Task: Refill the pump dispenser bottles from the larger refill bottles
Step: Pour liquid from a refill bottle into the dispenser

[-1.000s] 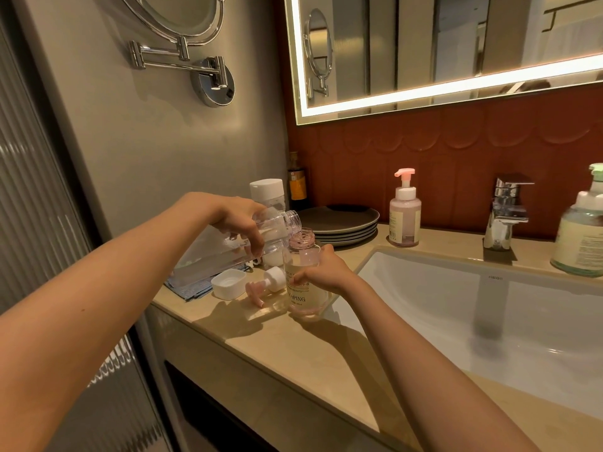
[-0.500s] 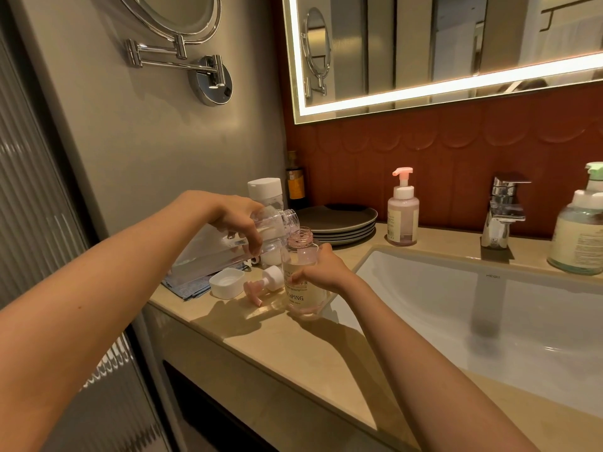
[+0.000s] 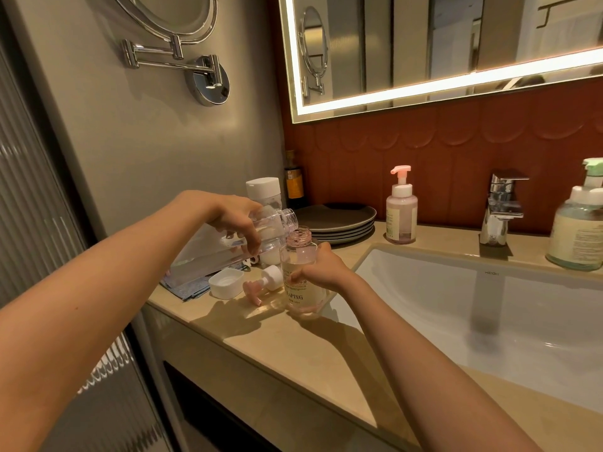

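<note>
Head view, left hand: We see the left hand (image 3: 235,220) clamped over the large clear refill bottle (image 3: 208,259), with the fingers curled down round its shoulder.

Head view, refill bottle: It is held tipped almost on its side above the beige counter (image 3: 293,353). Its uncapped threaded mouth points right, just above the rim of the dispenser bottle (image 3: 301,288). We cannot tell whether liquid is running.

Head view, right hand: The right hand (image 3: 321,267) grips the dispenser bottle from the sink side, with the thumb across the front label and the fingers wrapped behind.

Head view, dispenser bottle: It stands upright on the counter near the left edge of the white sink (image 3: 489,305). Its pink threaded neck is open and its clear body is partly filled.

Head view, loose parts: The pink-and-white pump head (image 3: 264,283) lies on its side just left of the dispenser bottle. A white cap (image 3: 225,282) sits open side up beside it, next to a blue packet (image 3: 186,287).

Head view, back of counter: We see a white-capped bottle (image 3: 263,189) behind the left hand and a dark bottle (image 3: 293,184) in the corner. A stack of grey plates (image 3: 336,216) stands there too, with a pink-pump bottle (image 3: 401,210) to its right.

Head view, sink side: A chrome faucet (image 3: 501,207) stands behind the basin. A green-topped pump bottle (image 3: 577,233) is at the far right.

Head view, walls: A lit mirror (image 3: 424,44) hangs over red tiles, and a swing-arm mirror (image 3: 182,21) is on the grey wall.
</note>
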A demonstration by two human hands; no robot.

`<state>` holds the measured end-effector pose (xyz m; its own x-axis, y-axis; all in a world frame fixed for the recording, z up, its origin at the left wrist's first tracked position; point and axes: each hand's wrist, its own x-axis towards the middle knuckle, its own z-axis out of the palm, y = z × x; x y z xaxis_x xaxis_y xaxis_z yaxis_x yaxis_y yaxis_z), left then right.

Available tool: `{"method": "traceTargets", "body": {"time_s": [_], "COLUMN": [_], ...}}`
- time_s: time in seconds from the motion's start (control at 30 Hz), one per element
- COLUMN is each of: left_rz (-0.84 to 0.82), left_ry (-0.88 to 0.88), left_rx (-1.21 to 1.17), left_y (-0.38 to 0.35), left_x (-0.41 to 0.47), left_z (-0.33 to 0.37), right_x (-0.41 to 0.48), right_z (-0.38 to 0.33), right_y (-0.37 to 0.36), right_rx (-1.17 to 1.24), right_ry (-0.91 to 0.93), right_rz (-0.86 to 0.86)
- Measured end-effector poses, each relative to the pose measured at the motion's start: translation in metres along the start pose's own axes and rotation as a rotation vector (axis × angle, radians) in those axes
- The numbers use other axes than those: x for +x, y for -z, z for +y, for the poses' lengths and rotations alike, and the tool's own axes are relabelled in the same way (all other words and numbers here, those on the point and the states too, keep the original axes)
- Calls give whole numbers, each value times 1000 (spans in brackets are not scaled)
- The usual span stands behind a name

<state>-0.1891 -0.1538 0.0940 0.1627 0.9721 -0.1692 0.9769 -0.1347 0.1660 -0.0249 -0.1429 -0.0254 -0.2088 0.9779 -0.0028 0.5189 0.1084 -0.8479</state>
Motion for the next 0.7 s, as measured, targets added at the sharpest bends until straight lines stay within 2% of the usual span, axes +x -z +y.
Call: {"method": "traceTargets", "body": {"time_s": [0.7], "left_rz": [-9], "left_ry": [6], "left_rx": [15], "left_y": [2], "left_x": [0], "left_z": [1], "right_x": [-2], "right_z": [-1], "right_y": [0], "right_rx": [16], "right_ry": [-2], "right_rz": [1]}}
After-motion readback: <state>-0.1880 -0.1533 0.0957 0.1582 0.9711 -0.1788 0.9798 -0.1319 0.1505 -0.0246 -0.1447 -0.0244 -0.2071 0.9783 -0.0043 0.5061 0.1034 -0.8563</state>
